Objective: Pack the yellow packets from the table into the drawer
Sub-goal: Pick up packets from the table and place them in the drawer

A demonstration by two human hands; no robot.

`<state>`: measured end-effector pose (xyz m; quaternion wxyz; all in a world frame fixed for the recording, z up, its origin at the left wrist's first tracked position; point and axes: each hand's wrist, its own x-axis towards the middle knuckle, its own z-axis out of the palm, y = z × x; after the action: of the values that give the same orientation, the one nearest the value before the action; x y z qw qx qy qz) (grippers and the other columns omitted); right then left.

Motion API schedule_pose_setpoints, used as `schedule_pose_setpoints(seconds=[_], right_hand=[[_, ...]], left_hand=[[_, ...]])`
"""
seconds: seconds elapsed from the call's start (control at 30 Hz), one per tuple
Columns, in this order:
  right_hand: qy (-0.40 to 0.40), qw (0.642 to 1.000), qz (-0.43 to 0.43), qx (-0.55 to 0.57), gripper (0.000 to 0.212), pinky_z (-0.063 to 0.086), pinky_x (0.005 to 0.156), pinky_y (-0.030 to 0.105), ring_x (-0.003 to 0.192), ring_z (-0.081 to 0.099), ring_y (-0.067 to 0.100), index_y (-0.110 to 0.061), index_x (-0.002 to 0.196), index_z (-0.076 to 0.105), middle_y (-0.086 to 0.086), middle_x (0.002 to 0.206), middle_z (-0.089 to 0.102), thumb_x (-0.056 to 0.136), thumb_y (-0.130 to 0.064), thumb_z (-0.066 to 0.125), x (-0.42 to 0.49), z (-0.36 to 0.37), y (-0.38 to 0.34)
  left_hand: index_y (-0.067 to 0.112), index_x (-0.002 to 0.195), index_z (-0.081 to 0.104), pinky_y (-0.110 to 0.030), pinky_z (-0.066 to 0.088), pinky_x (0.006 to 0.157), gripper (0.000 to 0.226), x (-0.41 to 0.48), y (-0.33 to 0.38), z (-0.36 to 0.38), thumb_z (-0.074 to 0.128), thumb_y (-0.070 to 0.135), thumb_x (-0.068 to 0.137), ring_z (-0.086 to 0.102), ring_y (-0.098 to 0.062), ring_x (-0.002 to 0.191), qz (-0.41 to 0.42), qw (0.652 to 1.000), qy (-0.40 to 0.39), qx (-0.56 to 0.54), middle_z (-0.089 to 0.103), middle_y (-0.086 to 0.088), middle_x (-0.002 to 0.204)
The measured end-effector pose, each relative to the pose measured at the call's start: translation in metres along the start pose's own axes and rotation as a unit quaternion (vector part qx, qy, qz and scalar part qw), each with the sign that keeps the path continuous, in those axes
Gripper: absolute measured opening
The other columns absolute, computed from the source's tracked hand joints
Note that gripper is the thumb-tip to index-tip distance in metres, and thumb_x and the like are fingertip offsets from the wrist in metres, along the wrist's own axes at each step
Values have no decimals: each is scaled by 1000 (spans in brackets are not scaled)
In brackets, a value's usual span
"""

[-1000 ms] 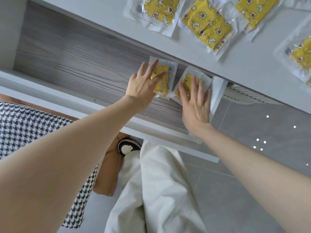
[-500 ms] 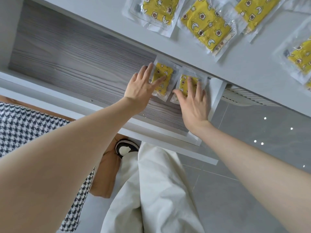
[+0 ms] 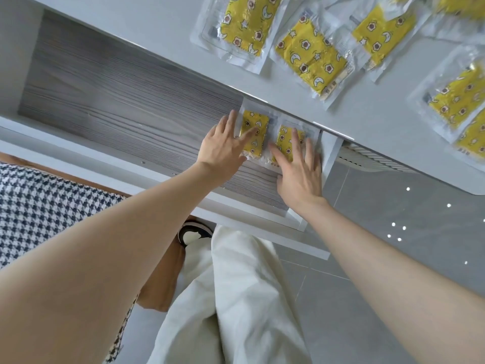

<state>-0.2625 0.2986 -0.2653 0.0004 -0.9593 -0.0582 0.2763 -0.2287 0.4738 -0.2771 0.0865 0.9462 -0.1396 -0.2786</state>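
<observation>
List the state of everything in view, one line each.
Drawer: pulled open.
Left packet: flat in drawer, touched by left hand, fingers straight.
Right packet: flat in drawer, under right hand, fingers straight.
Other packets: lying on the table.

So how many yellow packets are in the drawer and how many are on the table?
Yellow patterned plastic packets in the grey wood-grain drawer: 2
Matching yellow packets on the white table: 6, some cut off
Total: 8
</observation>
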Motion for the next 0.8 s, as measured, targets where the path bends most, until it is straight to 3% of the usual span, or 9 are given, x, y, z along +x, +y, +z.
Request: schedule_pose_setpoints(seconds=[0.13, 0.37, 0.43, 0.5, 0.57, 0.7, 0.8], right_hand=[[-32, 999, 2, 41, 72, 6, 118, 54, 146, 0, 37, -29, 147, 28, 7, 161, 0, 84, -4, 54, -10, -19, -4], [-20, 990, -3, 142, 50, 34, 107, 37, 133, 36, 24, -18, 142, 40, -1, 148, 38, 93, -13, 50, -48, -79, -22], [-2, 987, -2, 162, 47, 36, 106, 35, 130, 41, 22, -19, 140, 43, -3, 144, 45, 94, -14, 50, -63, -99, -28], [17, 985, 0, 172, 45, 39, 104, 35, 127, 45, 22, -20, 139, 44, -3, 141, 48, 94, -15, 50, -79, -124, -32], [31, 982, 11, 185, 44, 41, 99, 36, 124, 47, 23, -20, 138, 46, -1, 138, 52, 94, -15, 49, -98, -150, -33], [57, 967, 57, 241, 43, 40, 98, 35, 127, 44, 23, -19, 138, 46, 0, 138, 52, 95, -16, 47, -144, -202, -29], [57, 953, 84, 286, 44, 40, 99, 34, 127, 44, 21, -20, 138, 46, 1, 136, 53, 95, -17, 48, -177, -224, -20]], left_hand=[[33, 150, 18, -42, 25, 115, 58, -20, -1, -16, 45, 36, 97, 23, -28, 142, -17, 999, -3, -40, 22, -10, 156], [27, 145, 34, -40, 36, 109, 46, -72, 7, -72, 40, 23, 99, 42, -23, 133, -66, 987, 21, -143, 44, -1, 145], [26, 142, 38, -40, 44, 102, 44, -86, 11, -94, 40, 20, 98, 49, -23, 126, -70, 983, 28, -165, 49, -2, 140], [24, 138, 43, -39, 52, 87, 41, -102, 15, -120, 38, 17, 98, 57, -26, 112, -76, 979, 29, -186, 54, -6, 134], [25, 139, 42, -37, 54, 77, 43, -119, 23, -148, 37, 17, 97, 59, -26, 107, -88, 973, 33, -211, 55, -7, 132], [28, 143, 38, -29, 49, 77, 46, -163, 45, -207, 38, 17, 99, 57, -25, 114, -94, 961, 71, -249, 50, -7, 139], [27, 141, 41, -35, 48, 84, 45, -194, 59, -235, 39, 17, 98, 56, -27, 115, -91, 955, 89, -267, 50, -8, 138]])
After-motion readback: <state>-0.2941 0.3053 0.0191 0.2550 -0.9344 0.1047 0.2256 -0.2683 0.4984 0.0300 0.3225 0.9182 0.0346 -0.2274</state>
